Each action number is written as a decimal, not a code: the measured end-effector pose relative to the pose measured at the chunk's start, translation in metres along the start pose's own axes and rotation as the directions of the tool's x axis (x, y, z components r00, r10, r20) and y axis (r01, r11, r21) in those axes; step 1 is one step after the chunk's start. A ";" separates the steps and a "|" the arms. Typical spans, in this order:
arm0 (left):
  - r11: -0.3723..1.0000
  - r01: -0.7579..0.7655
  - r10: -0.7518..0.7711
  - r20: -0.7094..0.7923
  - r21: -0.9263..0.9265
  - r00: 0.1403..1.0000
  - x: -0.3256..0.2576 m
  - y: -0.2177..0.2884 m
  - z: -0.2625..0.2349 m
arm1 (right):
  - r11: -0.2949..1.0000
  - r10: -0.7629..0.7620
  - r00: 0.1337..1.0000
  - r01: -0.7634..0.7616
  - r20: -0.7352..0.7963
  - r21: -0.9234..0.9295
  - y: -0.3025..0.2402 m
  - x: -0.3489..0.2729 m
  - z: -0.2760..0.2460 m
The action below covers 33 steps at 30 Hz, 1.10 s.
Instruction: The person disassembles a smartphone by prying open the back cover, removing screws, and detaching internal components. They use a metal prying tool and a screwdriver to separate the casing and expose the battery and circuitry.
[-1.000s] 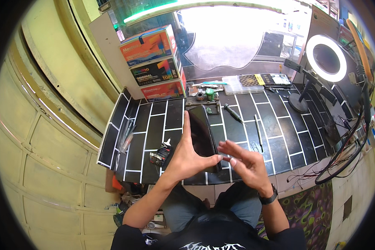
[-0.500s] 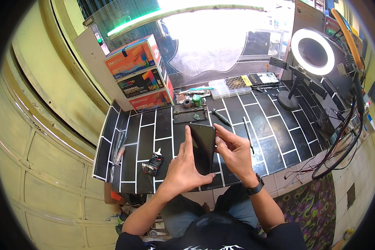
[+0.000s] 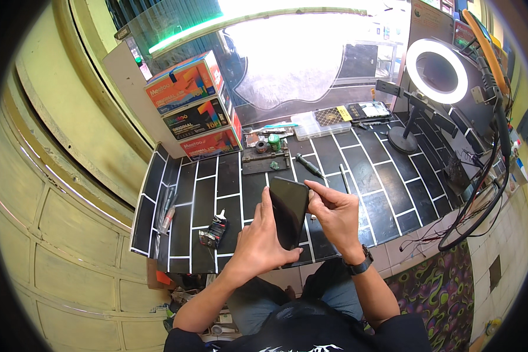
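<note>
Above the black worktop (image 3: pixel 390 176), near its front edge, the left hand (image 3: pixel 258 246) holds a phone (image 3: pixel 288 205); the right hand (image 3: pixel 337 214) touches its side, grip unclear; this handling probably next needs steadiness.

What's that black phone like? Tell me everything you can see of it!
The smartphone is a thin black slab with rounded corners and a glossy, dark screen showing faint reflections. Held above the black worktop, its long sides point away from the person. The left hand supports its left side and bottom; the right hand's fingers meet its upper right edge.
</note>
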<state>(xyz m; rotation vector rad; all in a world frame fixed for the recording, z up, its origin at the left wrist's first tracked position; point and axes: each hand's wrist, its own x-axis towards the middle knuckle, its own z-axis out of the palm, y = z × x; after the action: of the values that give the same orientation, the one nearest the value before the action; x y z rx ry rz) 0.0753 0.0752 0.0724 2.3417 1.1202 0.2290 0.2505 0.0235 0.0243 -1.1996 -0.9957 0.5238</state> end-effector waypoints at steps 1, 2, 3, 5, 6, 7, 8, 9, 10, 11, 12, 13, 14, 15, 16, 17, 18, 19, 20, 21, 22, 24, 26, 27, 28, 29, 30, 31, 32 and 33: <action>1.000 -0.001 0.001 0.000 0.002 1.000 0.000 0.000 0.000 | 1.000 0.010 1.000 -0.010 0.002 0.026 0.000 0.000 -0.001; 1.000 -0.002 0.002 0.003 0.006 1.000 -0.001 0.000 0.000 | 0.998 0.021 1.000 -0.021 0.004 0.053 0.000 0.000 -0.002; 1.000 -0.003 0.003 0.006 0.008 1.000 -0.002 0.001 -0.001 | 0.996 0.032 0.999 -0.032 0.006 0.078 0.001 0.001 -0.002; 1.000 -0.007 0.007 0.009 0.018 1.000 -0.002 0.001 0.000 | 0.996 0.068 0.998 -0.067 -0.005 0.065 -0.005 0.001 -0.005; 1.000 -0.010 0.009 0.008 0.026 1.000 -0.002 0.001 0.000 | 0.995 0.086 0.996 -0.085 -0.009 0.059 -0.008 0.001 -0.006; 0.999 -0.012 0.012 0.007 0.033 1.000 -0.003 0.001 0.000 | 0.992 0.104 0.995 -0.104 -0.006 0.067 -0.010 0.001 -0.007; 0.999 -0.027 0.027 -0.002 0.039 1.000 -0.003 0.001 0.001 | 0.990 0.122 0.992 -0.122 -0.003 0.075 -0.012 0.001 -0.008; 0.998 -0.041 0.041 -0.010 0.045 0.999 -0.004 0.000 0.002 | 0.987 0.141 0.990 -0.141 0.000 0.083 -0.013 0.000 -0.009; 0.997 -0.055 0.056 -0.018 0.051 0.998 -0.005 -0.001 0.002 | 0.982 0.162 0.987 -0.163 0.018 0.096 -0.017 0.000 -0.010; 0.996 -0.065 0.066 -0.008 0.054 0.998 -0.005 -0.002 0.001 | 0.977 0.183 0.982 -0.186 0.036 0.108 -0.023 0.001 -0.011; 0.995 -0.077 0.077 0.001 0.057 0.997 -0.005 -0.001 -0.001 | 0.971 0.202 0.978 -0.207 0.052 0.119 -0.027 0.001 -0.013; 0.994 -0.089 0.088 0.010 0.060 0.996 -0.005 -0.001 -0.002 | 0.966 0.219 0.973 -0.226 0.068 0.127 -0.028 0.001 -0.015; 0.992 -0.097 0.097 0.006 0.075 0.995 -0.005 -0.001 -0.003 | 0.960 0.236 0.968 -0.246 0.083 0.134 -0.029 0.001 -0.017; 0.990 -0.105 0.105 0.003 0.091 0.994 -0.004 -0.001 -0.004 | 0.954 0.254 0.962 -0.266 0.098 0.141 -0.029 0.002 -0.019; 0.988 -0.113 0.114 0.000 0.106 0.993 -0.004 -0.001 -0.004 | 0.954 0.263 0.958 -0.276 0.117 0.115 -0.031 0.003 -0.022; 0.985 -0.130 0.132 -0.003 0.112 0.991 -0.004 -0.002 -0.005 | 0.954 0.273 0.952 -0.286 0.135 0.089 -0.033 0.004 -0.024; 0.982 -0.147 0.148 -0.005 0.120 0.989 -0.004 -0.003 -0.005 | 0.953 0.283 0.947 -0.296 0.154 0.063 -0.035 0.004 -0.027; 0.979 -0.163 0.165 -0.007 0.127 0.986 -0.004 -0.005 -0.005 | 0.951 0.291 0.941 -0.305 0.172 0.060 -0.036 0.005 -0.030; 0.974 -0.184 0.186 -0.002 0.135 0.982 -0.004 -0.006 -0.007 | 0.948 0.298 0.935 -0.313 0.191 0.056 -0.036 0.005 -0.032; 0.968 -0.207 0.208 0.003 0.142 0.978 -0.002 -0.008 -0.008 | 0.946 0.305 0.929 -0.321 0.209 0.051 -0.037 0.006 -0.034; 0.962 -0.229 0.230 0.007 0.148 0.973 -0.001 -0.009 -0.009 | 0.944 0.308 0.926 -0.326 0.220 0.050 -0.038 0.006 -0.036; 0.952 -0.255 0.257 0.015 0.168 0.966 -0.001 -0.009 -0.012 | 0.942 0.313 0.919 -0.333 0.241 0.049 -0.040 0.006 -0.038; 0.941 -0.281 0.284 0.016 0.190 0.959 -0.001 -0.009 -0.013 | 0.936 0.329 0.909 -0.349 0.258 0.038 -0.043 0.006 -0.040; 0.934 -0.293 0.296 0.014 0.204 0.955 -0.001 -0.010 -0.013 | 0.933 0.337 0.903 -0.358 0.267 0.034 -0.043 0.006 -0.040; 0.928 -0.304 0.309 0.013 0.217 0.951 -0.001 -0.010 -0.014 | 0.933 0.341 0.901 -0.359 0.269 0.019 -0.043 0.006 -0.041; 0.924 -0.306 0.311 0.017 0.228 0.950 -0.001 -0.010 -0.014 | 0.933 0.345 0.899 -0.359 0.271 0.004 -0.043 0.006 -0.042; 0.921 -0.309 0.313 0.022 0.238 0.950 -0.001 -0.009 -0.015 | 0.933 0.349 0.897 -0.360 0.272 -0.011 -0.043 0.006 -0.043; 0.917 -0.312 0.315 0.028 0.249 0.949 0.000 -0.009 -0.015 | 0.932 0.351 0.893 -0.362 0.281 -0.013 -0.044 0.006 -0.044; 0.911 -0.319 0.321 0.034 0.262 0.946 0.000 -0.009 -0.016 | 0.931 0.352 0.890 -0.364 0.290 -0.015 -0.045 0.006 -0.045; 0.905 -0.325 0.327 0.040 0.274 0.944 0.000 -0.009 -0.016 | 0.931 0.354 0.886 -0.366 0.300 -0.017 -0.046 0.006 -0.045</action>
<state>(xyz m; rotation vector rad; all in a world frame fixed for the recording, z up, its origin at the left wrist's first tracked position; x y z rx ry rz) 0.0636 0.0865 0.0816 2.7788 0.7961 0.2097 0.2846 -0.0100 0.0680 -1.3010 -1.0117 1.0413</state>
